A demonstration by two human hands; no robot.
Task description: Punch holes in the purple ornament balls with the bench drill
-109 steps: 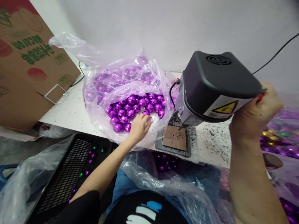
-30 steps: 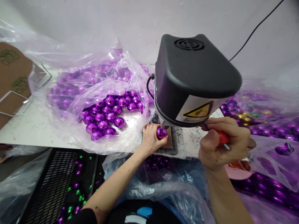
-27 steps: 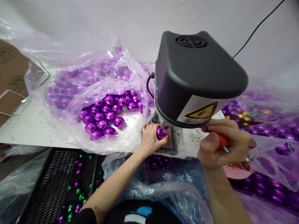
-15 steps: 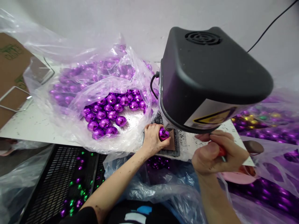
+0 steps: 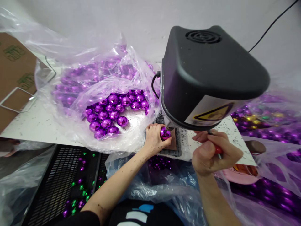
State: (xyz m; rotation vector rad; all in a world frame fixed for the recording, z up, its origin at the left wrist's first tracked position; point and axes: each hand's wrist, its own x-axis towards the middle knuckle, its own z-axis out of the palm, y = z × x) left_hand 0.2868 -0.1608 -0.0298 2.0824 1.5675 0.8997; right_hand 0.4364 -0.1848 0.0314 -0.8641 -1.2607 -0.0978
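Note:
My left hand (image 5: 155, 138) is closed around a shiny purple faceted ball (image 5: 165, 133), held above a brown pad on the dark base plate (image 5: 178, 147). The ball sits right under the metal tip of a black drill-press-like machine (image 5: 211, 72). My right hand (image 5: 216, 152) is wrapped around a red-handled lever (image 5: 219, 149) beneath the machine's front. Most of the lever is hidden by my fingers. To the left, several more purple faceted balls (image 5: 107, 123) lie in the mouth of a clear plastic bag (image 5: 113, 83).
Dark shavings speckle the white table (image 5: 25, 125). A cardboard box (image 5: 16, 69) stands at the far left. Below are a black mesh crate (image 5: 54, 179) with green and purple balls and crumpled clear plastic. At right are a pink dish (image 5: 242, 175) and bags of purple balls.
My right hand, gripping the lever, has shifted slightly left and up. The left hand keeps the ball at the same place under the machine's tip. The view has moved slightly.

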